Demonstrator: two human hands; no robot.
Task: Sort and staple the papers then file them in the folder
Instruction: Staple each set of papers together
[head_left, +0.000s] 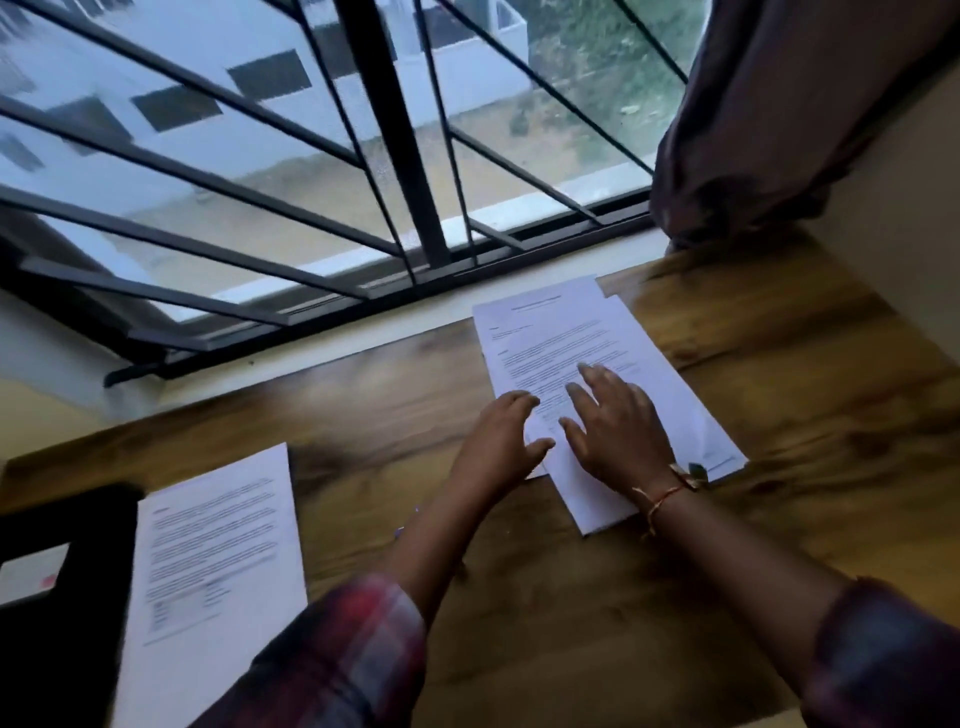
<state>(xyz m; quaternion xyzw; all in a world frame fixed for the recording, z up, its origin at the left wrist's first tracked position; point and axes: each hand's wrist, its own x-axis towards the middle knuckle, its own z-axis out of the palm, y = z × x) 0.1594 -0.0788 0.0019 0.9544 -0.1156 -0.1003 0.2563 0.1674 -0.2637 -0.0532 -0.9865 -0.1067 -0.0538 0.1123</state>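
A loose pile of printed white papers (561, 332) lies on the wooden table (805, 364) near the window, its sheets fanned out of line. My right hand (618, 431) lies flat on the pile with spread fingers. My left hand (504, 441) touches the pile's left edge, fingers loosely bent, with nothing gripped. A second printed sheet (213, 551) lies apart at the near left. Beside it, at the left edge, is a dark folder (67, 613) with a pale label. No stapler is in view.
A barred window (384, 156) runs along the table's far side above a pale sill. A dark curtain (769, 114) hangs at the back right corner. Bare wood shows between the two paper piles and to the right.
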